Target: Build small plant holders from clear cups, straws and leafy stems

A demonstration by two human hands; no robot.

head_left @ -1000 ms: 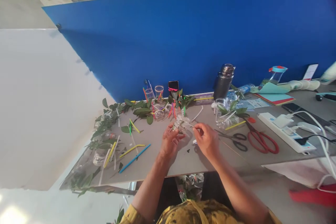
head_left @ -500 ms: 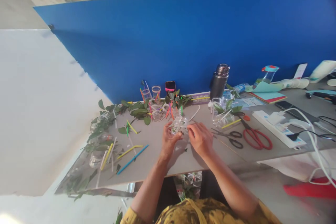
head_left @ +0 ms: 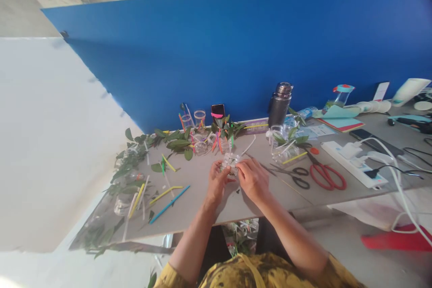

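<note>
Head view. Item: small clear plastic piece (head_left: 231,163), held above the grey tabletop (head_left: 199,198), between both hands. Left hand (head_left: 218,182): fingers closed narrowly around its near-left side. Right hand (head_left: 253,181): fingers pressed against its right side. Nearby: cut straws, including a blue straw (head_left: 169,204); leafy sprigs (head_left: 178,145); black-handled scissors (head_left: 297,179); red-handled scissors (head_left: 326,177). Handling note: even pressure from both hands, kept close over the table, should steady the slippery plastic.
</note>
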